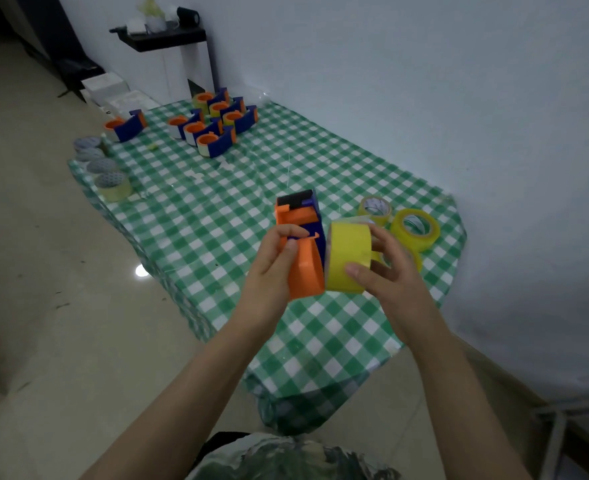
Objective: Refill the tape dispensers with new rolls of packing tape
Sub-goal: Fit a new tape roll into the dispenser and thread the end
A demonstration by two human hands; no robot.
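Observation:
My left hand [274,263] grips an orange and blue tape dispenser [301,247], held upright above the green checked cloth [217,209]. My right hand [383,268] holds a yellow roll of packing tape [348,258] pressed against the dispenser's right side. Two more yellow rolls [414,228] lie on the cloth just right of my hands, and a further one is partly hidden behind my right hand. Several orange and blue dispensers with tape in them [213,124] stand grouped at the far end of the cloth.
Several tape rolls [108,178] line the cloth's left edge, with a single dispenser [127,124] beyond them. A white cabinet with a black shelf [172,53] stands against the far wall. The white wall runs along the right; tiled floor lies to the left.

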